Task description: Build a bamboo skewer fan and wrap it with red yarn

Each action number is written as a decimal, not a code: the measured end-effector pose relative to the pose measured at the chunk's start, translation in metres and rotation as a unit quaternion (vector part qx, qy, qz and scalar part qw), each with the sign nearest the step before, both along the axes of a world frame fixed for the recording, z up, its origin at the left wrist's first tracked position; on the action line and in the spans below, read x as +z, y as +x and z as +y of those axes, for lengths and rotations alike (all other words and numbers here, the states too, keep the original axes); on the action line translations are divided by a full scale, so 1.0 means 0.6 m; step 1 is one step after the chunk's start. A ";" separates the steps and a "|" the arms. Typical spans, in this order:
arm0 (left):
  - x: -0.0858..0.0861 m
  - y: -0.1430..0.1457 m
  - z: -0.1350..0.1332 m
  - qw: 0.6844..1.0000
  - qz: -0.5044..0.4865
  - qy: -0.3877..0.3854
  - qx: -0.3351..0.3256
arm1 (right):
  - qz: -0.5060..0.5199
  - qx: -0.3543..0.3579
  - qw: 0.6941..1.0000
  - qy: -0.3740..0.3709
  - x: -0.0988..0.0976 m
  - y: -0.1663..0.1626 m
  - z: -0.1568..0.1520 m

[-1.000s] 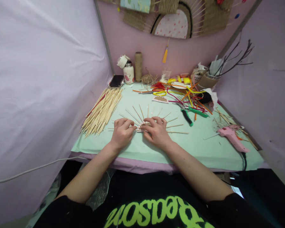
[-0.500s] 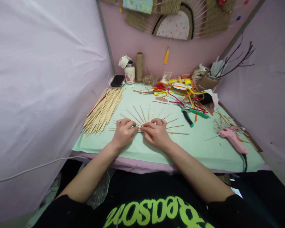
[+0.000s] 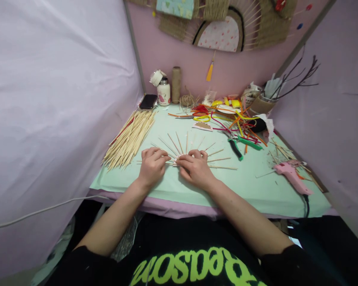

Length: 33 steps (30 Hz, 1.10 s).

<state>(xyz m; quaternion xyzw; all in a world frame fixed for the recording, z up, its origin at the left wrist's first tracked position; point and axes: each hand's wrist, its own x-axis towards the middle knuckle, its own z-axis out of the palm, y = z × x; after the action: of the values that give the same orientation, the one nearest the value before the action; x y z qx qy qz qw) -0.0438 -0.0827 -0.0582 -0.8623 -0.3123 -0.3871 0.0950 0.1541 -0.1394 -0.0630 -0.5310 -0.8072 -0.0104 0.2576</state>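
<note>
Thin wooden sticks (image 3: 187,142) spread in a half-round fan on the table, meeting at a small pale hub (image 3: 175,163) between my hands. My left hand (image 3: 152,166) lies over the left side of the fan, its thumb and fingers pinched on a stick near the hub. My right hand (image 3: 196,169) is closed over the hub and the inner ends of the right-hand sticks, pressing there with curled fingertips. The fingers hide much of the hub and several inner stick ends.
A heap of loose sticks (image 3: 129,139) lies left. Behind are yellow-handled scissors (image 3: 201,118), coloured pipe cleaners (image 3: 241,123) and green-handled pliers (image 3: 235,149). A pink glue gun (image 3: 292,174) rests right. A bottle (image 3: 164,93), phone (image 3: 148,101) and twine (image 3: 187,101) stand along the back.
My left hand has shifted slightly left, away from the hub, opening a small gap between the hands. The right hand has barely moved, and the fan lies in the same place.
</note>
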 end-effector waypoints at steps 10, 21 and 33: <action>0.005 -0.016 0.002 0.988 -0.141 -0.001 0.062 | 0.011 0.006 1.000 0.015 -0.002 -0.001 0.002; 0.005 -0.024 0.007 0.966 -0.242 0.011 0.093 | -0.009 -0.002 1.000 0.023 -0.001 -0.005 0.003; 0.005 -0.024 0.007 0.963 -0.246 0.001 0.108 | -0.010 0.000 0.999 0.045 -0.004 -0.005 0.005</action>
<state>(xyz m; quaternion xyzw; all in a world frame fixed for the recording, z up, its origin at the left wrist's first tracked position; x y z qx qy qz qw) -0.0581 -0.0788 -0.0553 -0.7015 -0.4167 -0.5753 0.0567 0.1510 -0.1364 -0.0654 -0.5187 -0.8084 -0.0520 0.2733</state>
